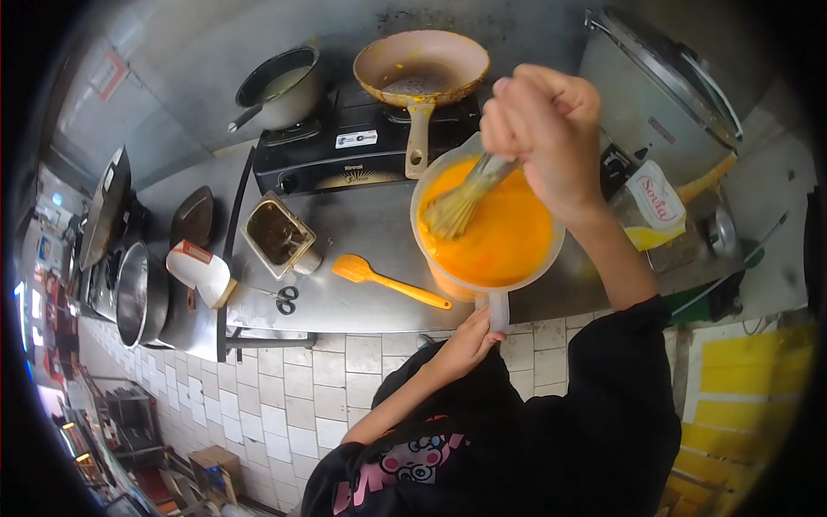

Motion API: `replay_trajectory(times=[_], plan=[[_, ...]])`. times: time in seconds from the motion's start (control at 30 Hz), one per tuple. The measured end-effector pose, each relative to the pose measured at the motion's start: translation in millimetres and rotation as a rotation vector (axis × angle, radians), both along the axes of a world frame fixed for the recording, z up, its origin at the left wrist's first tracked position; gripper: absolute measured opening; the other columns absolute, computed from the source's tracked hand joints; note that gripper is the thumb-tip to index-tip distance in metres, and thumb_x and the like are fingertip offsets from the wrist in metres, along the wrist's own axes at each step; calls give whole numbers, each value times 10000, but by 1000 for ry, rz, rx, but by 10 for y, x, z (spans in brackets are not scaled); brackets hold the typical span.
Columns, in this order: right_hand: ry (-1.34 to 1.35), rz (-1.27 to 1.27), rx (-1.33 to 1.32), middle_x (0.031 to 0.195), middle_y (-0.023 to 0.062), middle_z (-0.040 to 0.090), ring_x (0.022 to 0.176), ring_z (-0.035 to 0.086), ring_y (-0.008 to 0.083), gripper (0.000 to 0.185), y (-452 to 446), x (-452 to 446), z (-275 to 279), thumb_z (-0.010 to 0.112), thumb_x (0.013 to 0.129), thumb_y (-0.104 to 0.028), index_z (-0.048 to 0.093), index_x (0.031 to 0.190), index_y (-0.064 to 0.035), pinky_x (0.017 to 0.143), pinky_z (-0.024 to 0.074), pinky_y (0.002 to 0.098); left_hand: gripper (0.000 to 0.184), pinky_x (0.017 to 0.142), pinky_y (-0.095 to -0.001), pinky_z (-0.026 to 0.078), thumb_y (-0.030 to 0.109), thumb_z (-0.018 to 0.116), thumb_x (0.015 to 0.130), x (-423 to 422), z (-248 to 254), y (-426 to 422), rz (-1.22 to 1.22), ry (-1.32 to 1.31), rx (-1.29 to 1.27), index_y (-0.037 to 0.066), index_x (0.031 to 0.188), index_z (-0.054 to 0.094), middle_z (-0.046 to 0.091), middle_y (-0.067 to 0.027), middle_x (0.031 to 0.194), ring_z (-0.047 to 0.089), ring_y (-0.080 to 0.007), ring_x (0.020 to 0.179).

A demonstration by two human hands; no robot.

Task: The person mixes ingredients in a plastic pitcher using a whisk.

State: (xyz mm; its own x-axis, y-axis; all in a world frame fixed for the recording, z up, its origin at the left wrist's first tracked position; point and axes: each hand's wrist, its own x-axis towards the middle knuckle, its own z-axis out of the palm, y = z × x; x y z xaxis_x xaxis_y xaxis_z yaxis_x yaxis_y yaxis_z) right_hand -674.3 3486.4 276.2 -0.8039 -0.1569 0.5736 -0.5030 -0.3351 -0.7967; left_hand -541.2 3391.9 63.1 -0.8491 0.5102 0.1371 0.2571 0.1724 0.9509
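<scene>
My right hand (547, 138) is closed around the handle of a whisk (465, 202), whose wires dip into orange-yellow liquid (508, 233). The liquid sits in a large translucent plastic jug (419, 226) near the counter's front edge. Below it, my left hand (469, 343) grips the jug's handle (494, 308). An orange spatula (392, 281) lies on the steel counter just left of the jug.
Behind stands a black gas stove (345, 155) with a frying pan (422, 65) and a saucepan (289, 90). Scissors (282, 297) and a rectangular metal container (277, 233) lie left. A large cooker (663, 86) and a Sovia-labelled package (656, 202) stand right.
</scene>
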Motion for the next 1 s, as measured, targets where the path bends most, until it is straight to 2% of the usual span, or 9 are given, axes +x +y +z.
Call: replay_trajectory(times=[0.07, 0.13, 0.27, 0.33, 0.5, 0.63, 0.73, 0.83, 1.0], plan=[[6, 27, 5, 402, -36, 220, 335, 224, 66, 378, 78, 85, -22, 409, 805, 10, 222, 494, -96, 364, 205, 243, 287, 863, -399, 339, 212, 428, 864, -2, -68, 1, -15, -14, -7, -31, 1016, 411, 446, -233, 1024, 421, -398, 974], [-104, 240, 1, 410, -23, 336, 364, 336, 42, 338, 237, 136, -38, 430, 762, 27, 280, 472, -62, 367, 256, 207, 278, 859, -397, 341, 202, 428, 863, 0, -97, 3, -19, -31, -7, -31, 1013, 413, 447, -235, 1018, 422, -399, 968], [-120, 295, 82, 405, -22, 315, 357, 319, 41, 358, 527, 172, -35, 421, 765, 49, 245, 477, -73, 358, 242, 209, 260, 838, -388, 351, 183, 430, 859, 11, -79, 4, -14, -6, 4, -33, 1003, 418, 452, -229, 976, 430, -399, 932], [-130, 288, 91, 407, -21, 318, 353, 319, 43, 347, 596, 162, -70, 424, 766, 46, 273, 473, -65, 358, 245, 212, 255, 831, -387, 354, 180, 429, 860, 15, -83, 13, -8, -16, 11, -33, 1000, 419, 453, -225, 961, 432, -398, 920], [74, -97, 349, 414, -10, 348, 366, 353, 50, 286, 542, -7, -377, 503, 724, -13, 344, 486, -4, 379, 285, 206, 255, 814, -378, 361, 178, 425, 862, 28, -54, 32, 33, -43, 27, -37, 998, 414, 455, -217, 947, 444, -387, 903], [282, -216, 394, 413, -5, 368, 375, 379, 47, 282, 384, -364, -561, 528, 708, -38, 354, 490, 3, 386, 294, 201, 238, 796, -369, 370, 172, 418, 866, 40, -50, 46, 46, -34, 53, -31, 992, 416, 459, -207, 932, 456, -375, 878], [177, -128, 256, 411, -2, 394, 376, 391, 42, 297, 190, -464, -590, 522, 724, -46, 376, 467, -11, 385, 299, 209, 224, 781, -364, 379, 175, 405, 874, 51, -76, 41, 49, -13, 35, -23, 979, 418, 464, -196, 915, 466, -362, 852], [-50, 64, 67, 404, 6, 361, 363, 350, 55, 346, 33, -447, -619, 447, 768, 21, 309, 458, -45, 366, 283, 218, 228, 766, -359, 386, 193, 401, 881, 58, -73, 56, 81, -13, 50, -17, 969, 419, 467, -189, 901, 471, -353, 830], [-171, 195, 171, 391, 10, 357, 343, 364, 67, 350, 112, -250, -721, 437, 773, 13, 313, 452, -48, 357, 290, 225, 279, 809, -368, 364, 234, 396, 884, 58, -77, 47, 64, -21, 36, -25, 988, 416, 459, -209, 938, 449, -374, 886]])
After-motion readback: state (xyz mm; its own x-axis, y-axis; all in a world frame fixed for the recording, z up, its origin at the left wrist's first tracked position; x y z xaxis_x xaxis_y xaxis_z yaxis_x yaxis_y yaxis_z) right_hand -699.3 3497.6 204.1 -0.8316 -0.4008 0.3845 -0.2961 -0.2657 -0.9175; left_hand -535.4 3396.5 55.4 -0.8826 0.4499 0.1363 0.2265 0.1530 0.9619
